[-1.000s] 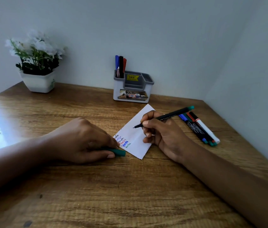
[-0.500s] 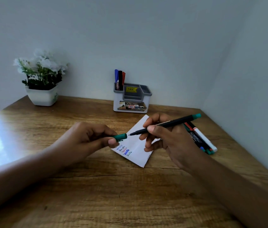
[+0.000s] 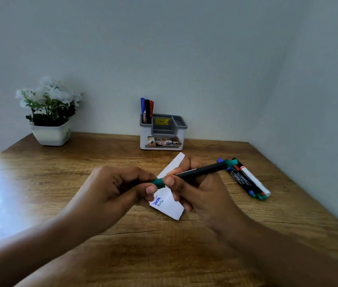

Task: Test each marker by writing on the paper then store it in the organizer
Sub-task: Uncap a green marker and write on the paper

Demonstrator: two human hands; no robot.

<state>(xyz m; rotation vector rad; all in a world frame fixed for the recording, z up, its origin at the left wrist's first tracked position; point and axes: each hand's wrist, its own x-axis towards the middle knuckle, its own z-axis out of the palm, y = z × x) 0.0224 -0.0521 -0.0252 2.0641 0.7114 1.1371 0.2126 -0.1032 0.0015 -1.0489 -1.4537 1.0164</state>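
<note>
Capping looks like the step in hand: the left hand point(image 3: 118, 191) pinches the green cap point(image 3: 158, 182) between thumb and curled fingers, and the right hand point(image 3: 197, 193) grips the marker point(image 3: 203, 169) by the front of its black barrel. The 2 meet just where the hands touch. The right thumb hides the tip, so I cannot tell whether the cap is seated.

Directly below the grip lies the paper point(image 3: 170, 206), with a few lines of coloured writing under the left fingertips. The marker's green tail slants up and away to the right of the grip, over the near end of the loose markers point(image 3: 246, 181) lying side by side; their count is hard to tell.

Risks, as I judge them: a cap pushed on crooked could smear ink on the fingers or sit loose, since the pinch covers little of it. A swing of the tail while turning toward the organizer point(image 3: 162, 131) could knock the loose markers and set them rolling. The paper lies free, so a dragging wrist could shift it.

Beyond the grip, the organizer stands against the back wall with 3 stored markers point(image 3: 147, 109) upright in its left slot; the other slots look open. Bare table point(image 3: 81, 162) runs from the grip to it. Right of the grip, room is tight: the loose markers, then the side wall point(image 3: 319, 141). Left is open wood, with a plant point(image 3: 50, 112) well off at the far corner.
</note>
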